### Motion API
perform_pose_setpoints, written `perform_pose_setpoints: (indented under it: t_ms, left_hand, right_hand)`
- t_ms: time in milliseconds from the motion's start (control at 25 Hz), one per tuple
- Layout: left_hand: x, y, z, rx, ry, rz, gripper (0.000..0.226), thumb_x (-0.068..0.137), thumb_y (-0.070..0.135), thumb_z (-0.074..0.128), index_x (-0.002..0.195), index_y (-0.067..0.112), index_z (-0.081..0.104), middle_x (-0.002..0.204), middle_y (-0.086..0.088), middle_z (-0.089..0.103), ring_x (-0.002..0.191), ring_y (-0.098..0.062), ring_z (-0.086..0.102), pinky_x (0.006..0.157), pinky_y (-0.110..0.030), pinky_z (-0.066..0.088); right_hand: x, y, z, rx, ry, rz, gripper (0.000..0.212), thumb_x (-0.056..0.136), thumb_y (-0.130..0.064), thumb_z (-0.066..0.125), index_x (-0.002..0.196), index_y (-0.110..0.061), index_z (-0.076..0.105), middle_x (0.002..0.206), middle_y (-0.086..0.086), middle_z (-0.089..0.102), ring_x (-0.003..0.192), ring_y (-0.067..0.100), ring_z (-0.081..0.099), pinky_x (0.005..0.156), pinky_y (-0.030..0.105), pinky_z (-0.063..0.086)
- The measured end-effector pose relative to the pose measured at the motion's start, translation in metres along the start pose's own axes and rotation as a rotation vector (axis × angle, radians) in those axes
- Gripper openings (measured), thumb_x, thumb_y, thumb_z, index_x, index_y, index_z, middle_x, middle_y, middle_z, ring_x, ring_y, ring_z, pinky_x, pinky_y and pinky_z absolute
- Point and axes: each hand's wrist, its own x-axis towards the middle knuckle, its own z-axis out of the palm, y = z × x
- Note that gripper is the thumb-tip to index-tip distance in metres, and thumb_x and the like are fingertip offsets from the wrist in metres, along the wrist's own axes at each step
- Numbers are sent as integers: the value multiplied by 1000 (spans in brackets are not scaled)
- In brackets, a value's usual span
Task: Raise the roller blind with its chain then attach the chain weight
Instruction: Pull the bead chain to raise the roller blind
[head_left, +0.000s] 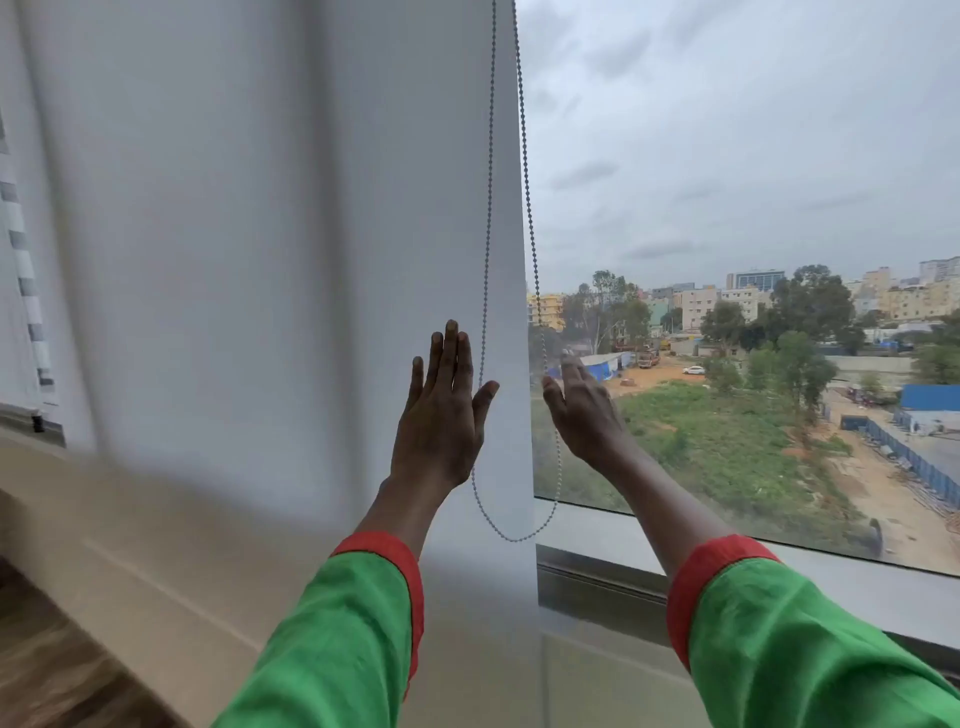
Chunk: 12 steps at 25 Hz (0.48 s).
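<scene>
A white roller blind (270, 234) hangs down over the left part of the window, past the sill. Its beaded chain (488, 208) drops along the blind's right edge and ends in a free loop (514, 538) just above the sill. My left hand (441, 410) is raised flat in front of the blind, fingers up and apart, its thumb close to the left strand of the chain. My right hand (582, 410) is raised just right of the right strand, fingers spread, holding nothing. No chain weight is in view.
Bare window glass (727, 208) fills the right side, with a town outside. A metal window frame and sill (597, 577) run below it. A beige ledge (130, 530) slopes along the lower left. Another striped blind (23, 270) hangs at far left.
</scene>
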Motion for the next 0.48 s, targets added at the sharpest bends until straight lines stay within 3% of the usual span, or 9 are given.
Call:
perform_pose_setpoints:
  t_ms: [120,240,360,480]
  left_hand:
    - [-8,-5,4,0,-38,-14,62,98,39,22,147,12,-5,159,-3,-9,145,-14,-11,117,-28,-7]
    - [-20,-12,11,-16,-94,-21,62,98,40,21,147,13,-6,159,-3,-9,143,-10,-13,116,-26,-8]
    - [-25,-15,18,-24,-119,-54,62,98,40,20,147,14,-6,159,-2,-10,143,-10,-13,116,-26,-9]
    - [-31,-9,24,-77,-110,-63,62,98,40,21,148,14,-5,159,-2,-8,145,-10,-11,117,-27,-7]
  right_hand:
    - [1,5,8,74,-37,42,55,98,-31,36,144,-4,22,147,23,37,134,37,38,105,40,34]
    - [-3,10,15,126,-33,37,46,95,-25,47,134,-3,39,131,23,56,118,37,55,92,38,43]
    - [-8,13,18,338,17,59,24,91,-15,54,113,-4,56,108,25,68,84,34,70,75,41,56]
    - [-18,11,20,623,64,109,7,91,-17,56,91,-12,61,87,22,71,51,21,64,52,36,56]
